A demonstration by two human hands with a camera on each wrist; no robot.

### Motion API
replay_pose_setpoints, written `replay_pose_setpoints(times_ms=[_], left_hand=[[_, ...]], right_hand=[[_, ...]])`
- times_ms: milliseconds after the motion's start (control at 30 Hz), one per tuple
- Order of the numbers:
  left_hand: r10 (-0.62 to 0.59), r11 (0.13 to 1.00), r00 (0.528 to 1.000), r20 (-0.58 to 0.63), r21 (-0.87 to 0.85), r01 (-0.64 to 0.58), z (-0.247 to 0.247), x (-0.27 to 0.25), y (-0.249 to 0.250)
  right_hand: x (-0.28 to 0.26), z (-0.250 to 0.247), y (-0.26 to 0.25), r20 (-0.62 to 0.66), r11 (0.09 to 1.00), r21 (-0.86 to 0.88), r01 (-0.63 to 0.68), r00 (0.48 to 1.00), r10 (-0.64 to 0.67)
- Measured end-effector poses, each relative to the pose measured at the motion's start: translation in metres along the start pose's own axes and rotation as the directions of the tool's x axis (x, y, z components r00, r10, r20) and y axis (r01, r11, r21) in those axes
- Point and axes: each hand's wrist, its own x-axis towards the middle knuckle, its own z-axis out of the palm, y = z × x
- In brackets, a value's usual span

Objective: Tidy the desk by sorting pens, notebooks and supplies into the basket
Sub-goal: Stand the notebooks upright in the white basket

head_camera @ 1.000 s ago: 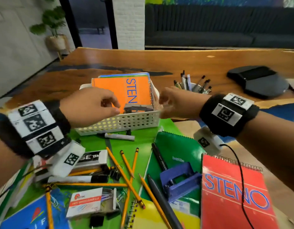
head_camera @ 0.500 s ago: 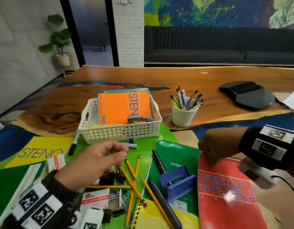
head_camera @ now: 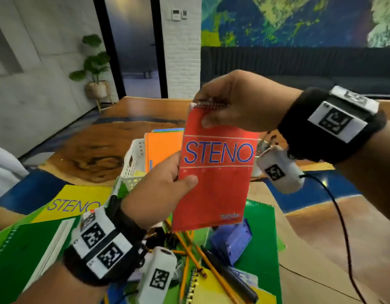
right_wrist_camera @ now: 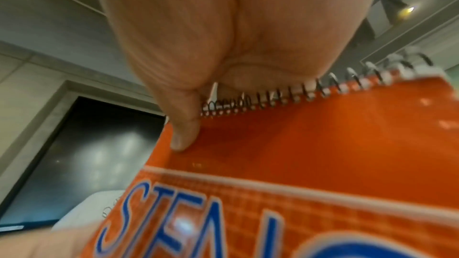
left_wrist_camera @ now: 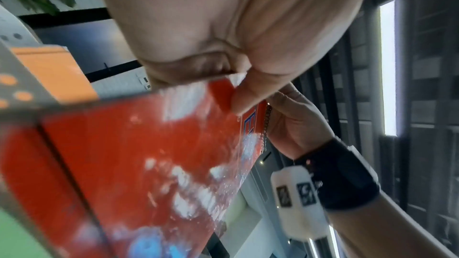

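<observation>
While the red steno notebook (head_camera: pixel 213 172) hangs upright in the air above the cluttered desk (head_camera: pixel 124 119), it is held by two pinches only: the right hand (head_camera: pixel 240 104) has its grip closed on the spiral-bound top edge, thumb on the cover, and the left hand (head_camera: pixel 165 189) has its grip closed on the left edge, thumb pressed on the front. The white basket (head_camera: pixel 132 165) stands behind and below it, already carrying an orange notebook (head_camera: pixel 163 150) that stands tall inside.

The main risk, as I judge it, is the fit. The basket looks partly full, so the red notebook may catch on the rim or on the orange one and tip the light basket over. A pinch on the wire coil is also a weak hold; if the left hand lets go early, the notebook can swing or slip and fall among the pencils (head_camera: pixel 189 255) and the blue hole punch (head_camera: pixel 231 242) below, scattering them further. The cable (head_camera: pixel 340 227) trailing from the right wrist may also snag on loose items as the arm reaches forward.
</observation>
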Motion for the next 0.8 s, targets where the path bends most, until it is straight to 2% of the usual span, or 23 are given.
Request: replay_pose_setpoints(times_ms=[100, 167, 233, 267, 300, 333, 367, 400, 467, 533, 567, 700, 767, 800], left_hand=[[0.02, 1.0, 0.989, -0.148, -0.009, -0.022, -0.028, 0.013, 0.007], [0.063, 0.99, 0.963, -0.261, 0.139, -0.027, -0.058, 0.032, 0.009], [0.157, 0.925, 0.932, -0.327, 0.378, -0.024, -0.087, 0.056, 0.015], [0.186, 0.872, 0.922, -0.34, 0.489, 0.005, -0.101, 0.07, 0.019], [0.195, 0.813, 0.924, -0.33, 0.582, 0.036, -0.111, 0.085, 0.023], [0.17, 0.736, 0.936, -0.308, 0.672, 0.087, -0.121, 0.101, 0.025], [0.127, 0.64, 0.954, -0.27, 0.757, 0.129, -0.126, 0.117, 0.028], [0.079, 0.552, 0.974, -0.214, 0.823, 0.136, -0.131, 0.134, 0.026], [-0.05, 0.377, 0.995, -0.085, 0.921, 0.098, -0.134, 0.166, 0.017], [-0.18, 0.208, 0.984, -0.01, 0.977, 0.048, -0.132, 0.195, -0.004], [-0.224, 0.163, 0.975, 0.007, 0.986, 0.03, -0.128, 0.208, -0.013], [-0.352, 0.082, 0.936, 0.028, 0.997, 0.001, -0.11, 0.246, -0.04], [-0.352, 0.003, 0.936, -0.012, 1.0, 0.014, -0.101, 0.255, -0.05], [-0.34, -0.01, 0.94, -0.021, 1.0, 0.019, -0.099, 0.26, -0.056]], right_hand=[[0.018, 0.023, 0.016, -0.264, 1.0, 0.023, 0.013, 0.965, -0.007], [0.023, 0.045, 0.04, -0.43, 0.995, 0.093, -0.037, 0.9, 0.074], [0.028, 0.068, 0.069, -0.506, 0.964, 0.222, -0.145, 0.828, 0.242], [0.029, 0.077, 0.083, -0.459, 0.938, 0.262, -0.228, 0.825, 0.329], [0.03, 0.085, 0.096, -0.334, 0.912, 0.253, -0.322, 0.856, 0.395], [0.029, 0.093, 0.105, -0.13, 0.902, 0.148, -0.407, 0.896, 0.425], [0.025, 0.102, 0.112, 0.083, 0.91, 0.001, -0.414, 0.907, 0.412], [0.019, 0.111, 0.115, 0.255, 0.913, -0.138, -0.384, 0.877, 0.408], [0.006, 0.128, 0.12, 0.423, 0.924, -0.247, -0.291, 0.826, 0.373], [-0.003, 0.139, 0.126, 0.469, 0.944, -0.214, -0.251, 0.822, 0.325], [-0.006, 0.142, 0.131, 0.489, 0.953, -0.188, -0.238, 0.819, 0.301], [-0.012, 0.152, 0.147, 0.517, 0.978, -0.117, -0.172, 0.83, 0.208], [-0.013, 0.156, 0.149, 0.506, 0.98, -0.109, -0.169, 0.839, 0.201], [-0.014, 0.156, 0.148, 0.504, 0.979, -0.101, -0.177, 0.839, 0.204]])
